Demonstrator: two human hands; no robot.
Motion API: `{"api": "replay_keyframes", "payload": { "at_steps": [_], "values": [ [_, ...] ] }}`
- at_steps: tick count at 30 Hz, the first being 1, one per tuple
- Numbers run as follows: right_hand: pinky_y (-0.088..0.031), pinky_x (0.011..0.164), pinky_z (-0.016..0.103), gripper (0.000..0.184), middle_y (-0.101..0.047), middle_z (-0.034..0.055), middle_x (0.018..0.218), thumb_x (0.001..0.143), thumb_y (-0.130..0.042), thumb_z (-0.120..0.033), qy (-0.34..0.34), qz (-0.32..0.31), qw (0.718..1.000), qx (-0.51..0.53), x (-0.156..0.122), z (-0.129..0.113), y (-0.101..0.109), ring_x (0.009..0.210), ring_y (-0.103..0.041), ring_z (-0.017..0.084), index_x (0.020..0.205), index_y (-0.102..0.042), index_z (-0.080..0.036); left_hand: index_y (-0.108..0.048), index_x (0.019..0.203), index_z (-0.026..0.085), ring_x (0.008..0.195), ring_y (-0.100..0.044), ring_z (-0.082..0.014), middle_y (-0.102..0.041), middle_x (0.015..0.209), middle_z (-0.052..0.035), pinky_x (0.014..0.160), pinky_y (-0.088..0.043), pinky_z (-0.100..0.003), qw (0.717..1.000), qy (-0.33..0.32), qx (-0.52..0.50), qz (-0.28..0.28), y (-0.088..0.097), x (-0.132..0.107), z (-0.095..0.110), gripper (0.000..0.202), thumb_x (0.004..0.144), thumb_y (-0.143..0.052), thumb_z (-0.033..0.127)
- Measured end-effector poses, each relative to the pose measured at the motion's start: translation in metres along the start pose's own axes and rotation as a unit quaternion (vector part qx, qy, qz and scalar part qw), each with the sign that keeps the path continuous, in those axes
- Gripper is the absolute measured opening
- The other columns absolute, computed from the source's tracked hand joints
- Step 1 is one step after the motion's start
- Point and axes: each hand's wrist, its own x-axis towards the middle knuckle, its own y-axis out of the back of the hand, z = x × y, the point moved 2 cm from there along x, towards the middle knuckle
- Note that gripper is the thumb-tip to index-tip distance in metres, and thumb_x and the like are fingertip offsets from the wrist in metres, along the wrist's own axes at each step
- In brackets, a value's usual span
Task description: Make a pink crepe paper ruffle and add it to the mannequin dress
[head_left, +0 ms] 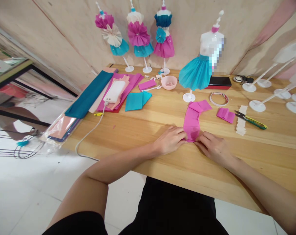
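At frame centre, the left hand [171,139] and right hand [212,147] each pinch the near end of a pink paper strip [193,119] on the wooden table [143,130].

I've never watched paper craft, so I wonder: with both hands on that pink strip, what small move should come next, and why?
Probably press the near fold flat. The left hand and right hand both pinch the near end of the pink paper strip, where it looks doubled over, while its far part lies loose.
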Motion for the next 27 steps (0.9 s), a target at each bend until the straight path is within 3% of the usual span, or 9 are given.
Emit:
{"api": "replay_keyframes", "payload": {
  "at_steps": [10, 19, 27],
  "values": [
    [-0.045, 0.067, 0.028, 0.009, -0.06, 0.0046, 0.098, 0.094, -0.048, -0.028, -0.037, -0.029, 0.994, 0.094, 0.002, 0.003, 0.001, 0.08, -0.058, 0.016, 0.093, -0.055, -0.022, -0.062, 0.094, 0.021, 0.092, -0.056, -0.0158, -0.062, 0.096, -0.0027, 0.088, -0.038, -0.033, 1.0, 0.002, 0.005, 0.0, 0.001, -0.002, 0.0, 0.023, 0.096, -0.042, 0.032],
    [-0.046, 0.075, 0.03, 0.011, -0.062, 0.0045, 0.096, 0.094, -0.045, -0.022, 0.016, -0.054, 0.991, 0.124, 0.002, 0.005, 0.003, 0.092, -0.06, 0.019, 0.092, -0.056, -0.023, -0.063, 0.093, 0.021, 0.095, -0.053, -0.0168, -0.062, 0.096, -0.0024, 0.087, -0.036, -0.033, 1.0, -0.02, 0.009, -0.009, 0.002, -0.002, 0.0, 0.021, 0.096, -0.043, 0.028],
    [-0.047, 0.075, 0.03, 0.01, -0.06, 0.0041, 0.098, 0.094, -0.046, -0.023, -0.022, -0.058, 0.982, 0.18, 0.005, 0.005, 0.012, 0.087, -0.059, 0.017, 0.09, -0.056, -0.023, -0.06, 0.092, 0.02, 0.098, -0.053, -0.0183, -0.06, 0.099, -0.0041, 0.089, -0.039, -0.034, 0.999, 0.012, -0.028, -0.013, 0.004, -0.001, -0.002, 0.019, 0.094, -0.048, 0.035]
  ]
}}
